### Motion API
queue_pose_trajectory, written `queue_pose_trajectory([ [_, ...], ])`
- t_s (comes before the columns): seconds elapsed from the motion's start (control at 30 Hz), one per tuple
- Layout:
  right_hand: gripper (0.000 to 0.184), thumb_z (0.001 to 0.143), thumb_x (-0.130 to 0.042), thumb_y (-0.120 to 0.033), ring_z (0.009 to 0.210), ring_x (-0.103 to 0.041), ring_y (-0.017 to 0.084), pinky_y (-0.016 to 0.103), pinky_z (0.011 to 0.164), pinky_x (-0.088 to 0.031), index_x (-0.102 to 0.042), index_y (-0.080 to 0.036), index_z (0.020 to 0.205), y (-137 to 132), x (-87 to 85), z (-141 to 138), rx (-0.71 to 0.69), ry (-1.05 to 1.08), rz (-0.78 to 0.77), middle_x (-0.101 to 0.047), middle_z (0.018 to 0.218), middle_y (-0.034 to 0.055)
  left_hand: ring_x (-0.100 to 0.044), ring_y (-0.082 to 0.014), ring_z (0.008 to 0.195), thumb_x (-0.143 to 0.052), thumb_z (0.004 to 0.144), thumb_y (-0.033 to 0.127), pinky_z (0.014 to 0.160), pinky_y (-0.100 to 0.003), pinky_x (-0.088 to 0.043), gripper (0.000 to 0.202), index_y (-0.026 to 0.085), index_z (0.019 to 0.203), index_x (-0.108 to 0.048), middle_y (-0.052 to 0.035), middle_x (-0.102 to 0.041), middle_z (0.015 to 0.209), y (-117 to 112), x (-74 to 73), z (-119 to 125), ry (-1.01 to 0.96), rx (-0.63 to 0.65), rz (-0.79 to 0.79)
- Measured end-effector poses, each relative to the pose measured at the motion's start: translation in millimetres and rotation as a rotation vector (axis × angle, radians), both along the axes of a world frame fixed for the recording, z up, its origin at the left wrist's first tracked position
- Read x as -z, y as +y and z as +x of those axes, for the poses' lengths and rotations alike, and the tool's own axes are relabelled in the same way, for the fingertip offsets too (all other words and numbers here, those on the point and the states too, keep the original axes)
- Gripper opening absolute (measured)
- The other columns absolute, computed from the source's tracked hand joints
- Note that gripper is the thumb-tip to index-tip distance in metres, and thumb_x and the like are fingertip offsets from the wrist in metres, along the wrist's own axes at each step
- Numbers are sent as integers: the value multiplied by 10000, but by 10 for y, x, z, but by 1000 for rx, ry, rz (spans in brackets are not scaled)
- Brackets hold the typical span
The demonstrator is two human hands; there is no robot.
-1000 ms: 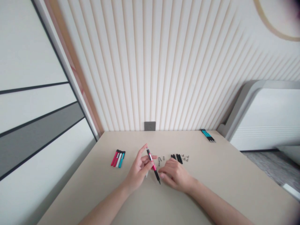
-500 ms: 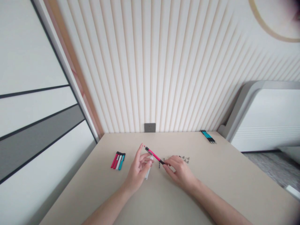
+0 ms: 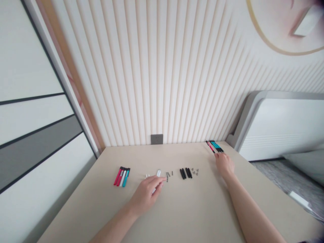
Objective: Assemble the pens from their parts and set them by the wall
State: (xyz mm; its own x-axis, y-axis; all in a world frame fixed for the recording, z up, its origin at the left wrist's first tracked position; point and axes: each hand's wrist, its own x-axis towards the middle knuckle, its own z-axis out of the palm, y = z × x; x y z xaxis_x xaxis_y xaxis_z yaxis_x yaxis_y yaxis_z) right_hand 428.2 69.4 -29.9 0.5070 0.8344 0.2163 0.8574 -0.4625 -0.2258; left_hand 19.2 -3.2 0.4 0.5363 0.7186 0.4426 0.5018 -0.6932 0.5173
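Red pen (image 3: pixel 210 147) is slanting at the far right of the table (image 3: pixel 197 209), just left of the turquoise pens (image 3: pixel 216 146), its clip end pointing toward the ribbed wall (image 3: pixel 141 84). The right hand (image 3: pixel 224 162) is pinching its black lower end, fingertips closing on it. The left hand (image 3: pixel 148 190) is hovering well apart from the pen, partly covering some white tubes (image 3: pixel 158 173); whether its fingers are holding anything, I cannot tell. Small dark springs (image 3: pixel 167 177) are lying just beyond its fingertips. Black grips (image 3: pixel 184 173) and small metal tips (image 3: pixel 197 170) are lying between the hands, while red, white and turquoise barrels (image 3: pixel 122 178) are resting left.
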Motion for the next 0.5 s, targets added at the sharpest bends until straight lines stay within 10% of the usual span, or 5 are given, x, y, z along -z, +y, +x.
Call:
queue_pose_trajectory([
  [0.5,403,957,-382,-321,1047,-625,313,410,872,-450,-708,-103,1049,290,55,103,116,-21,-101,-653,1127,196,-659,-179,869,-480,911,98,811,-320,-500,264,239,1069,-638,-24,-712,914,14,-41,-28,100,14,179],
])
